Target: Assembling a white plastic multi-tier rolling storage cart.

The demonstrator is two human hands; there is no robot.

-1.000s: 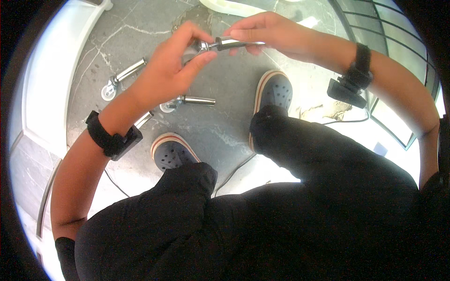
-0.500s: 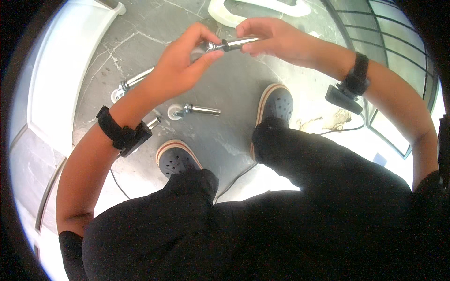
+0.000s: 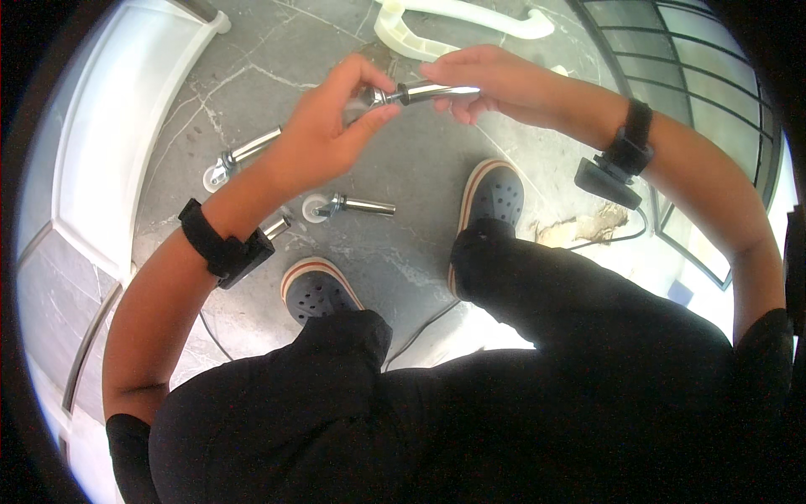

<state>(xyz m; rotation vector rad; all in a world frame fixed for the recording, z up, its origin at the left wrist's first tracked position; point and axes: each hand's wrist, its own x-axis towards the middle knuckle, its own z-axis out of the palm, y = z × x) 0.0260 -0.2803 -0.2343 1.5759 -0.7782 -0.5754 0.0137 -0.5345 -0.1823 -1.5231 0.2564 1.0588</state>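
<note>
Two hands meet high in the head view, and between them I see one metal caster stem (image 3: 424, 91) held level above the grey marble floor (image 3: 420, 181). My left hand (image 3: 323, 134) has its grip pinching the darker end of the stem between thumb and forefingers. My right hand (image 3: 495, 80) has its grip pressed around the shiny end from the other side. Each wrist carries a black strap with a small black box.

Below the hands, three more casters lie on the floor: one (image 3: 239, 160) near the white panel (image 3: 109, 143), one (image 3: 348, 205) between my forearm and the right shoe (image 3: 491, 195), and one (image 3: 277, 225) partly hidden by my left wrist. The left shoe (image 3: 315, 290) stands close to my knee. A white curved plastic part (image 3: 453, 25) lies at the top edge.
</note>
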